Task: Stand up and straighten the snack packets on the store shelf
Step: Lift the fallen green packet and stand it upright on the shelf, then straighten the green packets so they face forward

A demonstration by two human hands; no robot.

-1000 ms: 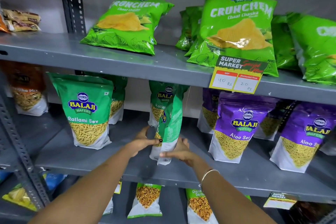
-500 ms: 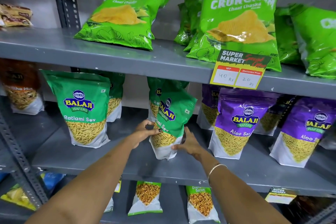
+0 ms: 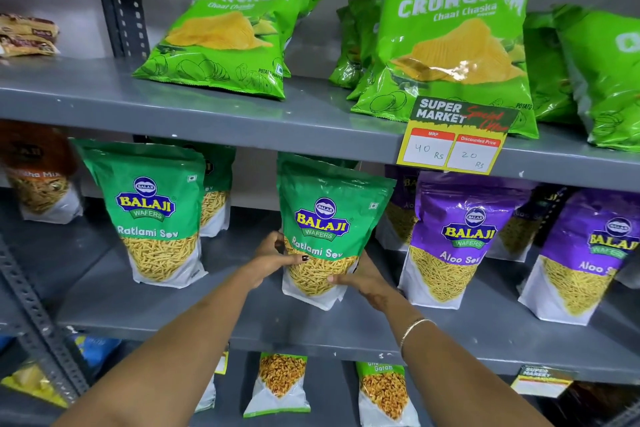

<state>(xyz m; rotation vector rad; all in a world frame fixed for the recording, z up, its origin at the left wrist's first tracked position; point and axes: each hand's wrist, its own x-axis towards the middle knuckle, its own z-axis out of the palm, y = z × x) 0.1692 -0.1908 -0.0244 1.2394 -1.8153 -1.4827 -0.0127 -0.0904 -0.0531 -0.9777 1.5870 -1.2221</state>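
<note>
A green Ratlami Sev packet (image 3: 329, 218) stands upright in the middle of the grey middle shelf (image 3: 311, 326), its front facing me. My left hand (image 3: 273, 258) grips its lower left edge and my right hand (image 3: 360, 279) grips its lower right corner. Another Ratlami Sev packet (image 3: 152, 215) stands to the left, with one more behind it. Purple Aloo Sev packets (image 3: 460, 239) stand to the right. On the top shelf, one light green Crunchem bag (image 3: 225, 42) lies tilted back and another Crunchem bag (image 3: 457, 42) leans upright.
A yellow price tag (image 3: 453, 139) hangs from the top shelf's front edge. A perforated steel upright (image 3: 119, 0) rises at the left. An orange mix packet (image 3: 38, 177) stands far left. Small snack packets (image 3: 280, 385) stand on the bottom shelf.
The packet in my hands has turned from side-on and tilted to upright with its front facing me. Both hands stayed on its lower edges. The camera view has shifted slightly.
</note>
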